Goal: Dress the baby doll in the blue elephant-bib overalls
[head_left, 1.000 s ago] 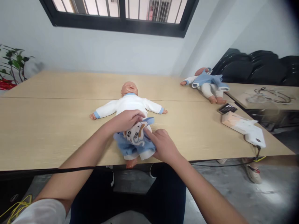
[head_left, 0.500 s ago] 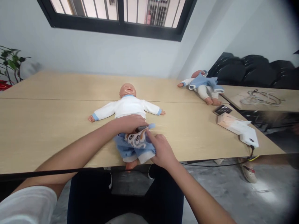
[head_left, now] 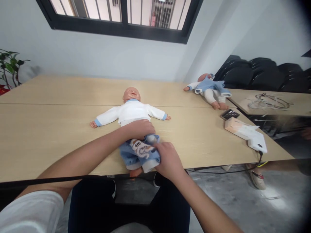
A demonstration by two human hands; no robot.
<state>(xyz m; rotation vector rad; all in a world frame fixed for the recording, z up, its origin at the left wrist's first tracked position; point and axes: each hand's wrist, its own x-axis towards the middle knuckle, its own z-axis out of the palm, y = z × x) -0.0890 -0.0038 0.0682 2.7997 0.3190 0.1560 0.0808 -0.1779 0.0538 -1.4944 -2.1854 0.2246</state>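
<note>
A baby doll (head_left: 133, 111) in a white top with blue cuffs lies on its back, head toward the wall and feet at the table's near edge. Blue trousers (head_left: 127, 155) with a cartoon animal print and pale hems cover its legs. Across the doll's waist lies my left hand (head_left: 143, 127), knuckles up and fingers curled down; what they hold is hidden. My right hand (head_left: 170, 159) is closed on the side of the trousers, where the cloth is bunched and the waistband folded.
The pale wooden table (head_left: 48, 136) has a second doll (head_left: 210, 89) in blue and white at its far right. Near it are a dark phone-like object (head_left: 229, 114), a tissue box (head_left: 236, 127) and a white corded device (head_left: 257, 142). A black cable (head_left: 60, 178) crosses the near edge.
The trousers' waistband by my hands has shifted and folded over, and the dark gap at the waist no longer shows. My left fingers have curled further in; my right hand stays on the cloth.
</note>
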